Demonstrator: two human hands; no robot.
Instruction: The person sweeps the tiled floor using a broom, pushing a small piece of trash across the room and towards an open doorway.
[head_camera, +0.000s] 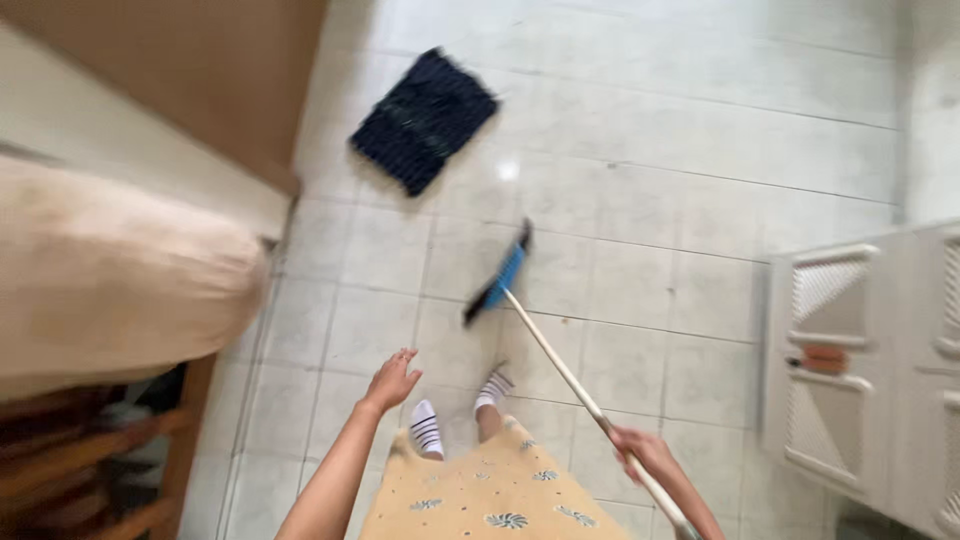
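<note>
The broom (497, 283), a blue head with dark bristles on a long pale pole, rests its bristles on the tiled floor (650, 180) just ahead of two feet in striped white socks (427, 428). A dark, ribbed mat (424, 120) lies askew farther off, well apart from the bristles. The right hand (645, 452) is closed around the pole low down. The left hand (392, 380) hangs free, fingers loosely spread, holding nothing. A white slatted cabinet (870, 360) stands to the right; a beige cushion (110, 280) bulges at left.
</note>
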